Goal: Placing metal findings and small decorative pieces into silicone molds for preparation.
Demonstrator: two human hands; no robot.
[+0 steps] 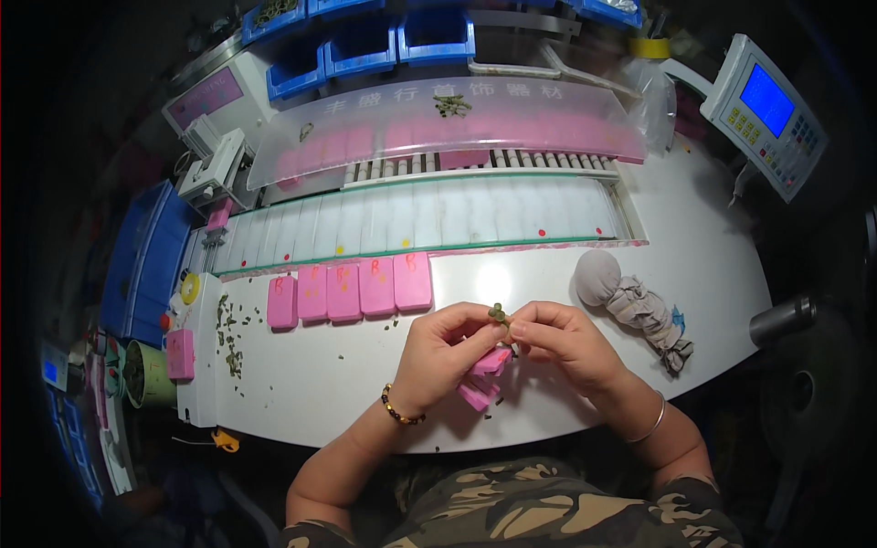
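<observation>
Over the front of the white table, my left hand (434, 361) is closed round a pink rubber mold (477, 395), whose parts stand apart below my fingers. A small dull-green knobbly piece (498, 313) sticks up between my two hands, at the fingertips. My right hand (568, 345) has its thumb and forefinger pressed together at the base of that green piece; the exact spot they grip is partly hidden. Further left, several pink molds (344, 292) with handwritten marks stand in a row.
Behind the row runs a conveyor-like strip of clear plates (411, 219). A translucent cover (365, 119) holds green pieces (452, 107). A cloth-wrapped bundle (630, 306) lies right, beneath a control panel (766, 114). Green scraps (233, 356) litter the left. Blue bins (361, 53) stand at the back.
</observation>
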